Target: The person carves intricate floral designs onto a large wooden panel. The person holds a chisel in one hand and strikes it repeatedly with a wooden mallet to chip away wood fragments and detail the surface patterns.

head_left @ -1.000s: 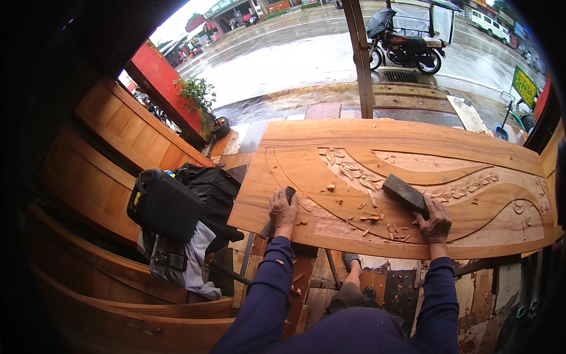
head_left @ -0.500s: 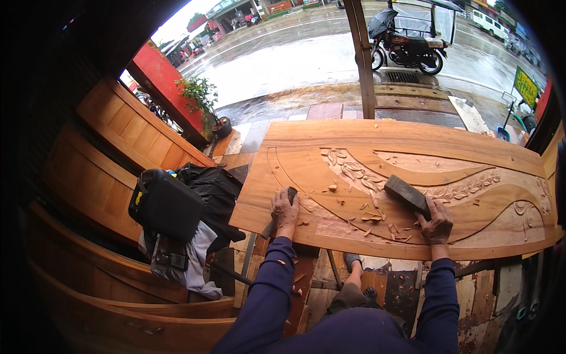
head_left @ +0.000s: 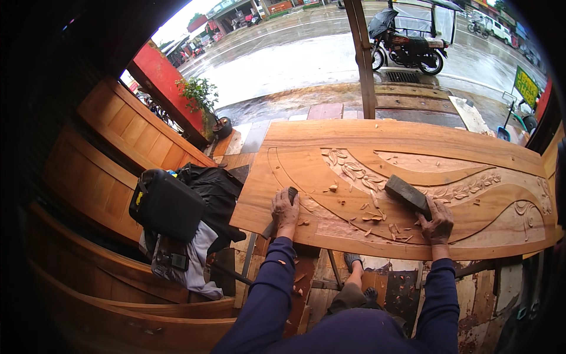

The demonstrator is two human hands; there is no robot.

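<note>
A carved wooden panel [head_left: 283, 141] lies flat in front of me, with leaf vines, curved bands and a scroll cut in relief. At its near left part, my left hand [head_left: 285, 213] is closed round a dark, stick-like tool [head_left: 292, 193]; its ends show above and below the fist, and its kind is unclear. My right hand [head_left: 435, 223] grips the near end of a dark, worn wooden block [head_left: 407, 194], which lies slanted over the carving. Curled wood shavings [head_left: 371, 217] are scattered on the panel between my hands.
On the left, a black hard case [head_left: 168, 203] sits on a cloth-draped support, beside several leaning wooden panels [head_left: 127, 121]. A post [head_left: 361, 59] stands beyond the work. Farther out are a potted plant [head_left: 200, 97], a parked motorcycle [head_left: 413, 50] and a wet street [head_left: 283, 56].
My hands, the block and the panel look the same. Out on the street, the white van has shifted right and a motorcycle has come into view beside it.
</note>
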